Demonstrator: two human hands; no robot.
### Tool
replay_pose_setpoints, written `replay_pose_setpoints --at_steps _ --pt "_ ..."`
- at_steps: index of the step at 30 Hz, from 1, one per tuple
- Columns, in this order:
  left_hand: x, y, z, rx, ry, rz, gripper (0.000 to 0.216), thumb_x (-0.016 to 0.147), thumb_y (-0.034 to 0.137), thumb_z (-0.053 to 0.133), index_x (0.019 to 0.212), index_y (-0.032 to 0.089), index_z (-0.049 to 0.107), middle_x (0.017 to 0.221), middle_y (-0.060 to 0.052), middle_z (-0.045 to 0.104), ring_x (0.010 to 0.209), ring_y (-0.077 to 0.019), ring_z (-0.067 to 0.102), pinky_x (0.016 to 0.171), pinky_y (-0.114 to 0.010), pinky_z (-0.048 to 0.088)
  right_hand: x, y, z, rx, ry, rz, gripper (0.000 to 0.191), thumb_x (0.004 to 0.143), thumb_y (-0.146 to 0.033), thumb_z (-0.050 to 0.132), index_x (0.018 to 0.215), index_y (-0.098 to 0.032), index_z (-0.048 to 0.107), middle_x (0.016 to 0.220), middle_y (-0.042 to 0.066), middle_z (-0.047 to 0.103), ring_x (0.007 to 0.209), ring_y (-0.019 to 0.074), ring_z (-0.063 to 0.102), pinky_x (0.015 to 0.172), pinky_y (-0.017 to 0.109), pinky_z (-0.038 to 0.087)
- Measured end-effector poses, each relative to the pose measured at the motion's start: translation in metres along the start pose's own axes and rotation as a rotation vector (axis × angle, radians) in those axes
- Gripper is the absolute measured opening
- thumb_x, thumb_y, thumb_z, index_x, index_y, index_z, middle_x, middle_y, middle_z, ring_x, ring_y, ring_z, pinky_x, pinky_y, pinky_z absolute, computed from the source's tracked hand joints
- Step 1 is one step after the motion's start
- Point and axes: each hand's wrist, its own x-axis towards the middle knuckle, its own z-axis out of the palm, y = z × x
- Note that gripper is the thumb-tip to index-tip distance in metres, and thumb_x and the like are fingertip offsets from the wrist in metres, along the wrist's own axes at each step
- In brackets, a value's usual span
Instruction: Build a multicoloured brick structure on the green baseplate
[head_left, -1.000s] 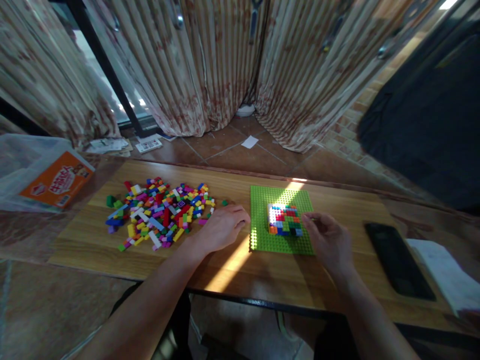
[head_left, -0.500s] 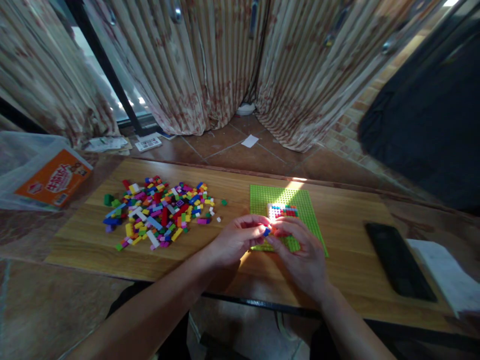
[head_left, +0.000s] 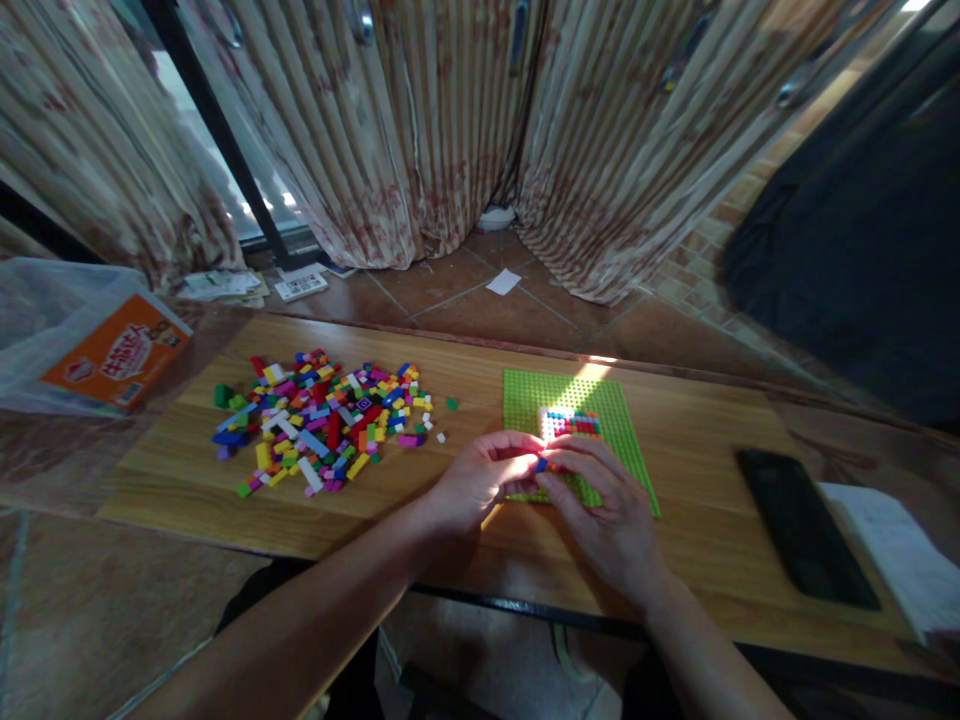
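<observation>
Over the near left part of a green studded baseplate (head_left: 525, 395), my two hands meet at the fingertips. My left hand (head_left: 480, 482) is closed in a pinch, and my right hand (head_left: 611, 510) is closed around the same spot from the other side. Between their fingertips shows a small blue building brick (head_left: 541, 465). A bit of orange shows beside it, partly hidden by my right fingers. Just beyond the fingers, rows of small white, red and blue bricks (head_left: 571, 424) sit on the baseplate; their near part is covered by my hands.
A wide heap of mixed bricks (head_left: 322, 425) covers the table's left side. A clear plastic bin with an orange label (head_left: 120, 350) stands at the far left. On the right lie a black phone-like slab (head_left: 806, 530) and white paper (head_left: 892, 550). The wooden table (head_left: 450, 365) has a dark front edge.
The view has shifted slightly. My fingers have closed in further around the blue brick, which is more covered now. Both hands stay at the same place over the baseplate.
</observation>
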Motion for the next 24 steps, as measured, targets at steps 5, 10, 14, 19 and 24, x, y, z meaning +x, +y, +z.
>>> replay_pose_setpoints --at_steps 5,10,14,19,24 --pt "-0.002 0.005 0.004 0.112 0.026 -0.014 0.029 0.063 0.026 0.082 0.084 0.013 0.068 0.078 -0.001 0.066 0.069 -0.0102 0.061 0.07 -0.026 0.048 0.001 0.012 -0.008 -0.023 -0.015 0.008 0.014 0.091 -0.025 0.058 0.103 -0.025 0.066 0.111 0.007 0.064 0.106 0.0205 0.063 0.092 0.04 0.054" --pt "-0.001 0.011 0.002 0.187 0.108 -0.024 0.021 0.067 0.02 0.078 0.083 0.013 0.068 0.075 -0.001 0.067 0.066 -0.0093 0.062 0.066 -0.023 0.045 0.001 0.045 -0.033 -0.035 0.031 0.146 0.016 0.089 -0.034 0.06 0.099 -0.027 0.071 0.117 0.007 0.061 0.108 0.0221 0.062 0.092 0.043 0.053" --pt "0.001 0.014 -0.002 0.227 0.128 -0.018 0.014 0.071 0.015 0.073 0.083 0.013 0.068 0.076 -0.002 0.066 0.065 -0.008 0.06 0.065 -0.022 0.044 -0.004 0.065 -0.044 -0.045 0.033 0.256 0.02 0.086 -0.041 0.063 0.095 -0.027 0.074 0.117 0.005 0.062 0.108 0.0226 0.062 0.092 0.045 0.052" --pt "0.0 0.015 -0.002 0.26 0.115 -0.017 0.01 0.072 0.014 0.071 0.082 0.013 0.068 0.075 -0.002 0.066 0.065 -0.0076 0.059 0.064 -0.022 0.044 -0.012 0.072 -0.039 0.013 -0.056 0.308 0.023 0.083 -0.046 0.066 0.094 -0.027 0.076 0.118 0.006 0.062 0.109 0.023 0.062 0.094 0.044 0.052" --pt "0.001 0.014 -0.003 0.274 0.097 -0.003 0.011 0.072 0.016 0.072 0.082 0.013 0.07 0.076 -0.003 0.066 0.066 -0.0077 0.058 0.067 -0.023 0.045 -0.013 0.072 -0.034 0.017 -0.082 0.313 0.026 0.083 -0.048 0.066 0.093 -0.027 0.076 0.119 0.007 0.061 0.109 0.0237 0.062 0.093 0.045 0.053"
